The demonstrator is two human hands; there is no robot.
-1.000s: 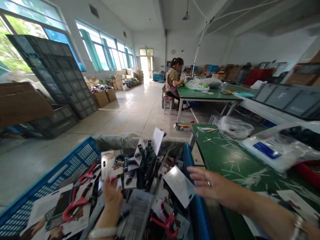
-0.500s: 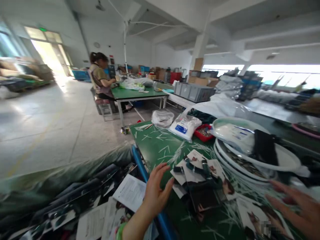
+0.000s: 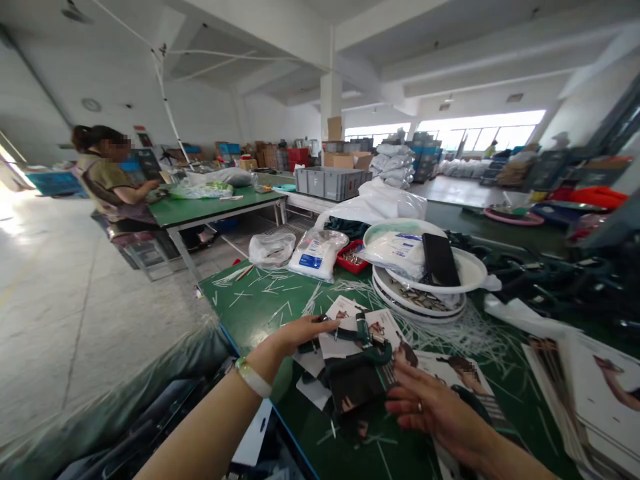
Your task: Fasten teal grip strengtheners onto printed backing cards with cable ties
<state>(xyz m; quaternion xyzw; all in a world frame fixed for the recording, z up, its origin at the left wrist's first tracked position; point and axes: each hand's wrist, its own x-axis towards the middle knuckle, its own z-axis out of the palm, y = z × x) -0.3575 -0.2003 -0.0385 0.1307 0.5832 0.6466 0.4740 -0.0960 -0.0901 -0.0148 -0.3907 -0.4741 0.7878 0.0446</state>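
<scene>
My left hand [image 3: 297,333] reaches over the left edge of a pile of printed cards [image 3: 345,343], fingers stretched out; its fingertips are partly hidden. A dark green hand grip [image 3: 363,357] with a metal spring lies on top of the pile. Beside the pile's right edge is my right hand [image 3: 430,403], open with fingers extended, a ring on one finger. Under and beyond it lies another printed card [image 3: 455,370] with a dark green curved piece on it. Whether either hand touches the cards I cannot tell.
White plastic strips [image 3: 310,297] litter the green table [image 3: 240,317]. Stacked white basins [image 3: 470,270] hold metal parts, a bag and a black phone [image 3: 440,260]. A red tray [image 3: 351,259] stands behind. Card stacks [image 3: 600,400] lie right. A co-worker [image 3: 113,180] sits at another table.
My view has turned right. My left hand has moved from beside the pile to its left edge, and my right hand has come in from the far right to the pile's right side.
</scene>
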